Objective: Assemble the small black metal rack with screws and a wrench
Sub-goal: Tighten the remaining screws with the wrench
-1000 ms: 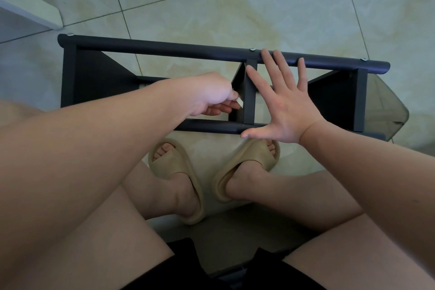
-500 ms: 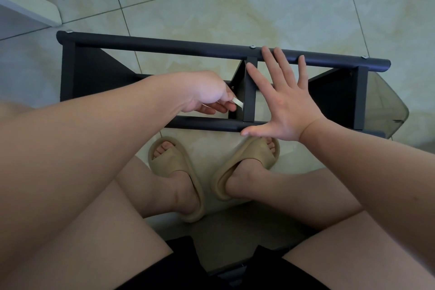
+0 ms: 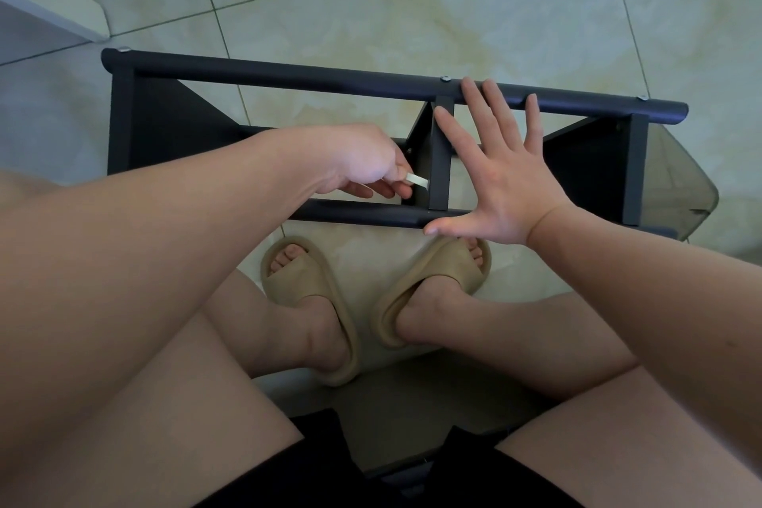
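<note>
The black metal rack (image 3: pixel 288 74) stands on the tiled floor in front of my feet, with round bars at the far and near sides and upright panels between them. My left hand (image 3: pixel 367 163) is closed on a small flat silver wrench (image 3: pixel 417 179), whose tip touches the left face of the middle upright (image 3: pixel 440 161). My right hand (image 3: pixel 501 177) is flat with its fingers spread, pressed against the right side of that upright. Silver screw heads (image 3: pixel 444 78) show on the far bar.
My two feet in tan slippers (image 3: pixel 313 301) rest just below the near bar. A smoky transparent plastic piece (image 3: pixel 680 186) sits by the rack's right end. A white furniture edge (image 3: pixel 49 8) is at the upper left. Pale floor tiles surround the rack.
My left hand has pulled back slightly, so the silver wrench now shows between its fingers and the middle upright. My right hand stays flat in place.
</note>
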Demonstrator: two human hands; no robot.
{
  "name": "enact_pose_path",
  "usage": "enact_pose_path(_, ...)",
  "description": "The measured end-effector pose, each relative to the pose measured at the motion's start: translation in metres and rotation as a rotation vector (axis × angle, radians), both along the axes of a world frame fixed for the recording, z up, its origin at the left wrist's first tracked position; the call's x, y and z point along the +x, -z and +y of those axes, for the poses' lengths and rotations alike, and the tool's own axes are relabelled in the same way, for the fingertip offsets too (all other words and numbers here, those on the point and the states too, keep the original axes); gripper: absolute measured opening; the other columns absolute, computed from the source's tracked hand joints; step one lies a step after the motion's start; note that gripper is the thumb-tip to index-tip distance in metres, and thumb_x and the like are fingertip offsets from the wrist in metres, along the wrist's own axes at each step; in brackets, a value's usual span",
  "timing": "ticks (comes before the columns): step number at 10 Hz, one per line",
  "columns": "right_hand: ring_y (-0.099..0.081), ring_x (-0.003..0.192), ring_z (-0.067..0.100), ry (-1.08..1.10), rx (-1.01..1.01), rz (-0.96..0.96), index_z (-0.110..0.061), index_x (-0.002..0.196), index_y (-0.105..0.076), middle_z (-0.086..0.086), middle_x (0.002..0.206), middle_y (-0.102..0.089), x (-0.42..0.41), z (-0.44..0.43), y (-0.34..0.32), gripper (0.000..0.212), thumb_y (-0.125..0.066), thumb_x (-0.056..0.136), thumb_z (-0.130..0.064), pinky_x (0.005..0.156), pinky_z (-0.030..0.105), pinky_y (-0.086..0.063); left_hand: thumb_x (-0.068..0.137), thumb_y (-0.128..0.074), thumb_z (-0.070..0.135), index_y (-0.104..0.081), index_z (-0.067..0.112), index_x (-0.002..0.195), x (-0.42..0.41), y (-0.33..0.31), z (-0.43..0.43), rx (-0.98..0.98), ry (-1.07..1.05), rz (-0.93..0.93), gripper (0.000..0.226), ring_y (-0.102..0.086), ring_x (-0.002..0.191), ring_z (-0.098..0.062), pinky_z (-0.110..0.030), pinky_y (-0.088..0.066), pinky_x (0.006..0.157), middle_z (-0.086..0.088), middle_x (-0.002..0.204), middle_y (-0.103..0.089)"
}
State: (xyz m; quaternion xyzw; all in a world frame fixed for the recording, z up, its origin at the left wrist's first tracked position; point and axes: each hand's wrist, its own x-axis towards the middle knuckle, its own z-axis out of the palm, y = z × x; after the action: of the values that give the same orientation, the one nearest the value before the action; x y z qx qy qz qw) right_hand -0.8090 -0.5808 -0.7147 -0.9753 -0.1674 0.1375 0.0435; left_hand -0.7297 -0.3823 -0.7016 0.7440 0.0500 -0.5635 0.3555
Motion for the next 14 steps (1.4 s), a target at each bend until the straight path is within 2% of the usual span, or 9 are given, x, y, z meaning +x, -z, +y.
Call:
enact_pose_path(2, 0.004, 0.156, 0.039, 0.003, 0.006, 0.008, -0.017, 0.164, -0.011, 0.019, 0.169, 0.000, 0.000, 0.001, -0.001, 0.128, -0.032, 0.068, -0.100, 0.118, 0.073, 0.003, 0.103, -0.051, 0.010, -0.067, 0.018, 0.090, -0.002, -0.001, 0.002, -0.006, 0.038, -0.010, 0.022, -0.066, 0.079, -0.006, -0.026, -0.046, 0.072, 0.008, 0.079, -0.075)
enact_pose_path(4, 0.004, 0.156, 0.039, 0.005, 0.002, 0.011, -0.018, 0.164, -0.011, 0.019, 0.169, 0.001, 0.000, 0.001, -0.001, 0.128, -0.035, 0.067, -0.099, 0.118, 0.072, 0.004, 0.102, -0.053, 0.010, -0.067, 0.019, 0.087, -0.004, -0.003, 0.004, -0.016, 0.073, -0.032, 0.023, -0.067, 0.078, -0.006, -0.030, -0.048, 0.082, 0.011, 0.073, -0.075)
enact_pose_path(6, 0.002, 0.156, 0.040, 0.000, 0.009, 0.003, -0.017, 0.164, -0.012, 0.020, 0.169, -0.001, -0.001, 0.001, 0.000, 0.128, -0.034, 0.068, -0.099, 0.117, 0.073, 0.003, 0.100, -0.058, 0.015, -0.070, 0.026, 0.077, -0.007, -0.002, 0.007, 0.010, 0.160, -0.127, 0.027, -0.058, 0.076, -0.013, -0.028, -0.044, 0.075, 0.017, 0.061, -0.068)
enact_pose_path(8, 0.003, 0.156, 0.040, -0.001, 0.002, 0.002, -0.018, 0.164, -0.011, 0.020, 0.169, 0.000, 0.000, 0.000, -0.001, 0.127, -0.032, 0.069, -0.100, 0.118, 0.072, 0.004, 0.098, -0.061, 0.014, -0.070, 0.026, 0.076, -0.009, -0.001, 0.011, -0.011, 0.198, -0.129, 0.026, -0.056, 0.085, -0.021, -0.033, -0.043, 0.081, 0.001, 0.083, -0.067)
enact_pose_path(9, 0.003, 0.156, 0.040, 0.001, 0.006, 0.003, -0.018, 0.164, -0.011, 0.020, 0.169, 0.000, 0.000, 0.001, -0.001, 0.127, -0.032, 0.069, -0.099, 0.118, 0.072, 0.004, 0.097, -0.061, 0.016, -0.071, 0.028, 0.080, -0.008, -0.002, 0.010, -0.005, 0.230, -0.130, 0.022, -0.054, 0.089, -0.021, -0.033, -0.041, 0.081, 0.000, 0.091, -0.066)
enact_pose_path(11, 0.004, 0.156, 0.040, 0.001, 0.003, 0.005, -0.018, 0.164, -0.011, 0.020, 0.169, 0.000, 0.000, 0.000, -0.001, 0.127, -0.035, 0.068, -0.099, 0.118, 0.072, 0.004, 0.094, -0.064, 0.017, -0.072, 0.027, 0.083, -0.009, -0.003, 0.007, 0.016, 0.261, -0.121, 0.018, -0.059, 0.092, -0.022, -0.033, -0.046, 0.085, 0.002, 0.091, -0.068)
enact_pose_path(12, 0.004, 0.156, 0.039, 0.003, -0.007, 0.009, -0.018, 0.164, -0.011, 0.019, 0.169, 0.001, 0.000, 0.000, -0.001, 0.128, -0.033, 0.068, -0.099, 0.118, 0.072, 0.005, 0.096, -0.059, 0.013, -0.076, 0.013, 0.095, 0.000, -0.003, 0.007, 0.062, 0.351, -0.235, 0.017, -0.067, 0.092, -0.026, -0.033, -0.053, 0.079, -0.004, 0.092, -0.074)
enact_pose_path(13, 0.004, 0.156, 0.039, 0.001, -0.003, 0.006, -0.018, 0.164, -0.011, 0.019, 0.169, 0.001, 0.000, 0.000, -0.001, 0.127, -0.031, 0.069, -0.100, 0.118, 0.071, 0.006, 0.094, -0.058, 0.008, -0.076, 0.014, 0.100, 0.008, -0.004, 0.005, 0.143, 0.443, -0.404, 0.020, -0.064, 0.085, -0.022, -0.025, -0.045, 0.063, 0.004, 0.079, -0.068)
enact_pose_path(14, 0.003, 0.156, 0.040, 0.001, 0.004, 0.003, -0.017, 0.164, -0.012, 0.020, 0.169, 0.000, 0.000, 0.000, -0.001, 0.127, -0.032, 0.069, -0.100, 0.117, 0.071, 0.006, 0.090, -0.065, 0.013, -0.075, 0.029, 0.090, 0.011, -0.005, 0.000, 0.094, 0.508, -0.375, 0.018, -0.064, 0.075, -0.008, -0.022, -0.041, 0.060, 0.012, 0.075, -0.070)
